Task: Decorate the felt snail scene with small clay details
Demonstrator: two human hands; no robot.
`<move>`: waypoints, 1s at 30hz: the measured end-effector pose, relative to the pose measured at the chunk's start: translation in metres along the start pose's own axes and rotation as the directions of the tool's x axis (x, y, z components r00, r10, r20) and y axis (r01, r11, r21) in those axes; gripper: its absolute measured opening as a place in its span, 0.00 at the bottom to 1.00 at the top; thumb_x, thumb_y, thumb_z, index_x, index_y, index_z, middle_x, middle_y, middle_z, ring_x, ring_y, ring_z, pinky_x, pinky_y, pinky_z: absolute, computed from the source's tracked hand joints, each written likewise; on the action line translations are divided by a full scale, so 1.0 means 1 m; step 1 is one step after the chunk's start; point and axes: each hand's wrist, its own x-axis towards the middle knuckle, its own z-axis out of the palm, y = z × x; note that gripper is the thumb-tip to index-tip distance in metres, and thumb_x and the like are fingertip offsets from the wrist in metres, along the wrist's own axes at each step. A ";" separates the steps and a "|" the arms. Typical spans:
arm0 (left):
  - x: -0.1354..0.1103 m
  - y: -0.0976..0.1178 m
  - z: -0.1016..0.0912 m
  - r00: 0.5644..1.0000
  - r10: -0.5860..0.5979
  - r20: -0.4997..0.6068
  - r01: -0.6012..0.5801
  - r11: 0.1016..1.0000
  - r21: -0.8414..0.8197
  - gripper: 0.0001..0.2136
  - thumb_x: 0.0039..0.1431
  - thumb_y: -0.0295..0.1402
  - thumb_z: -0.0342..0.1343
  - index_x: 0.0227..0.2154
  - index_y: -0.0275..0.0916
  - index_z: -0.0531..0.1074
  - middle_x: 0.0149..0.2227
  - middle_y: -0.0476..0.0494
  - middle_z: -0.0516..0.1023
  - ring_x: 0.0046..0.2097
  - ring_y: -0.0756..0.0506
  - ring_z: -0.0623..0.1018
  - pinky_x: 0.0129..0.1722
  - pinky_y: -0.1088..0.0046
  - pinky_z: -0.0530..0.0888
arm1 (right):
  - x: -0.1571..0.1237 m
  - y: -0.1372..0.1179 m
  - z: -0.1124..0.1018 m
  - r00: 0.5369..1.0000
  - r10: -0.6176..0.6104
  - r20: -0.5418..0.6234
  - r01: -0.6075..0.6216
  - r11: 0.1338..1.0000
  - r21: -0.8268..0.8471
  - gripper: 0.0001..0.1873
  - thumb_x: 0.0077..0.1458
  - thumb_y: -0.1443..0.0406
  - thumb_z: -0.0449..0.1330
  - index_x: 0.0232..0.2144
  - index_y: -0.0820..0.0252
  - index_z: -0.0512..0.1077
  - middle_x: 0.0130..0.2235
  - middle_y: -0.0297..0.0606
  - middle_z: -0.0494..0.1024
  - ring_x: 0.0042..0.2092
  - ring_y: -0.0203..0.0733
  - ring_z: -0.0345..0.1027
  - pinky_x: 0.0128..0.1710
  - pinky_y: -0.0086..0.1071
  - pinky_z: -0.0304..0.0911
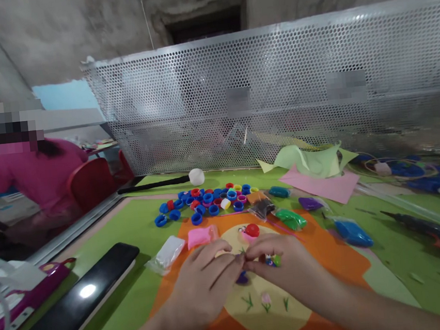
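Observation:
My left hand (206, 283) and my right hand (286, 265) meet with fingertips pinched together over a yellow paper oval (274, 323). What they pinch, if anything, is hidden between the fingers. Just below the fingertips shows a dark blue piece (242, 277). A red bottle cap (253, 230) with pink clay lies on the oval beyond the hands. Beside my right fingers is a small green and blue figure (274, 260), partly covered. Nearer me, a pale pink clay flower (266, 299) with green leaves is on the oval, with green sprigs (247, 302) beside it.
Many bottle caps (208, 200) lie beyond the hands. Bagged clay in white (170, 253), pink (201, 236), green (291, 219) and blue (353, 232) surrounds the oval. A phone (77, 303) and power strip (26, 300) sit left, a glue gun (437, 237) right. Another person (37, 172) sits far left.

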 end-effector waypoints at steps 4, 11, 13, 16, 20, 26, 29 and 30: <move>0.001 0.001 -0.002 1.000 0.014 -0.010 -0.014 1.000 0.006 0.10 0.60 0.23 0.44 0.40 0.35 0.70 0.30 0.42 0.78 0.37 0.44 0.74 0.33 0.70 0.71 | 0.000 -0.002 0.001 0.999 -0.032 -0.030 0.033 0.999 0.011 0.07 0.47 0.73 0.58 0.25 0.57 0.73 0.28 0.30 0.75 0.29 0.35 0.68 0.29 0.26 0.64; -0.002 0.005 -0.002 0.999 0.025 0.035 -0.024 1.000 -0.011 0.10 0.59 0.23 0.45 0.40 0.33 0.69 0.33 0.41 0.77 0.41 0.43 0.73 0.38 0.68 0.72 | -0.003 -0.010 -0.006 0.984 -0.154 -0.094 0.137 0.977 -0.164 0.06 0.44 0.69 0.53 0.21 0.58 0.70 0.25 0.34 0.73 0.29 0.39 0.64 0.32 0.34 0.59; -0.005 0.004 0.000 1.000 -0.017 0.014 0.018 1.000 -0.023 0.09 0.58 0.22 0.47 0.39 0.34 0.68 0.33 0.42 0.77 0.41 0.44 0.73 0.39 0.69 0.72 | -0.002 -0.011 -0.011 0.981 -0.147 -0.129 0.121 0.973 -0.194 0.05 0.43 0.69 0.52 0.21 0.58 0.67 0.25 0.33 0.71 0.29 0.39 0.62 0.32 0.34 0.56; -0.012 0.000 0.006 0.990 -0.137 0.007 0.137 0.986 -0.098 0.07 0.57 0.23 0.50 0.38 0.37 0.66 0.33 0.45 0.76 0.40 0.46 0.74 0.40 0.71 0.72 | 0.002 -0.009 -0.018 0.989 -0.056 -0.138 0.038 0.991 -0.127 0.05 0.46 0.69 0.50 0.23 0.58 0.64 0.24 0.32 0.68 0.27 0.37 0.61 0.27 0.31 0.55; -0.020 -0.006 0.012 0.972 -0.224 0.065 0.232 0.956 -0.181 0.06 0.59 0.26 0.51 0.39 0.39 0.65 0.34 0.45 0.75 0.40 0.47 0.73 0.41 0.71 0.71 | 0.004 -0.006 -0.020 0.997 0.037 -0.071 -0.035 0.999 0.031 0.14 0.57 0.66 0.42 0.22 0.59 0.61 0.23 0.32 0.67 0.26 0.35 0.62 0.24 0.28 0.57; -0.026 -0.011 0.014 0.979 -0.171 0.110 0.189 0.965 -0.185 0.11 0.58 0.24 0.50 0.44 0.36 0.64 0.38 0.44 0.75 0.42 0.47 0.72 0.44 0.70 0.70 | 0.006 -0.006 -0.017 0.996 0.092 0.021 -0.094 0.975 0.202 0.17 0.59 0.62 0.45 0.21 0.59 0.65 0.24 0.33 0.70 0.25 0.34 0.64 0.25 0.27 0.60; -0.028 -0.014 0.014 0.985 -0.130 0.112 0.149 0.973 -0.177 0.11 0.58 0.22 0.49 0.44 0.34 0.65 0.39 0.42 0.75 0.44 0.46 0.71 0.46 0.70 0.69 | 0.009 -0.005 -0.017 0.987 0.150 0.062 -0.162 0.930 0.329 0.10 0.53 0.63 0.52 0.28 0.57 0.73 0.29 0.35 0.76 0.24 0.33 0.66 0.25 0.28 0.63; -0.028 -0.016 0.013 0.988 -0.119 0.103 0.135 0.976 -0.173 0.11 0.58 0.22 0.48 0.44 0.33 0.65 0.39 0.42 0.75 0.43 0.46 0.71 0.46 0.69 0.70 | 0.009 -0.004 -0.018 0.982 0.177 0.067 -0.190 0.907 0.375 0.09 0.51 0.63 0.54 0.29 0.57 0.74 0.29 0.34 0.77 0.23 0.32 0.66 0.25 0.28 0.63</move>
